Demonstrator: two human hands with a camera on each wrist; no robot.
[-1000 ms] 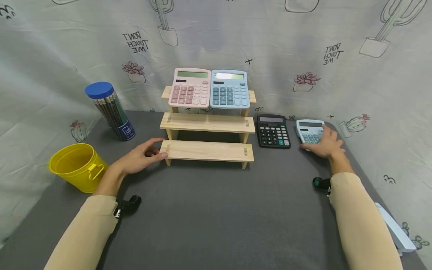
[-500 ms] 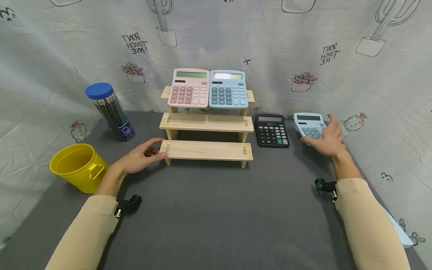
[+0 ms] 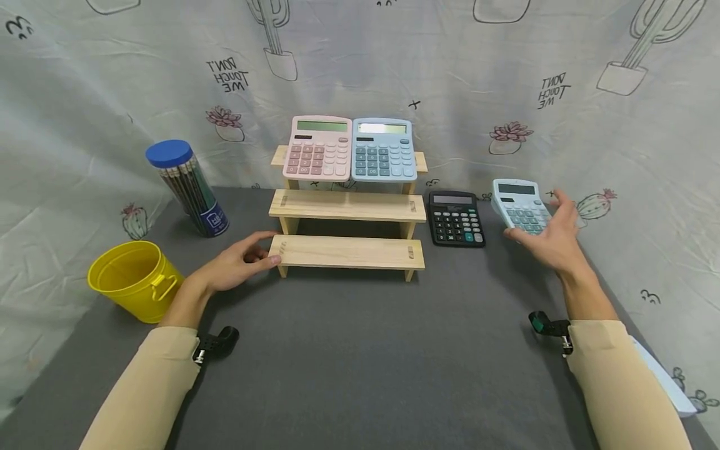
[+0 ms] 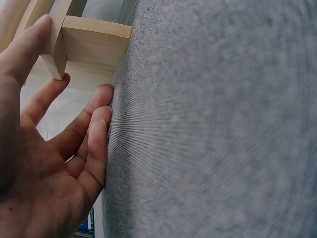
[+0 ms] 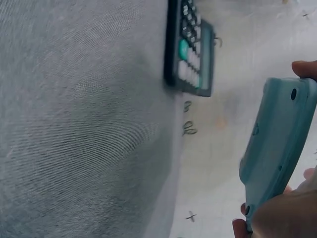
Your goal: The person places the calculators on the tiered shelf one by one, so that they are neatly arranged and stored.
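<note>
My right hand (image 3: 554,240) grips a light blue calculator (image 3: 519,199) by its sides, at the right of the table. In the right wrist view that calculator (image 5: 277,144) hangs raised above the cloth, its underside showing. My left hand (image 3: 235,261) pinches the left end of the lowest board of a wooden three-step rack (image 3: 349,251), thumb above and a finger below in the left wrist view. On the rack's top step a pink calculator (image 3: 317,149) and a blue calculator (image 3: 383,150) lean side by side. A black calculator (image 3: 456,219) lies just right of the rack.
A yellow bucket (image 3: 126,265) stands beside my left forearm. Behind it is a clear tube of pencils (image 3: 185,187) with a blue lid. A pale blue object (image 3: 664,378) lies at the right edge, partly behind my right sleeve. A printed curtain (image 3: 450,75) hangs along the back.
My right hand has lifted the light blue calculator off the table and tilted it up, drawing slightly back. My left hand has stayed on the rack.
</note>
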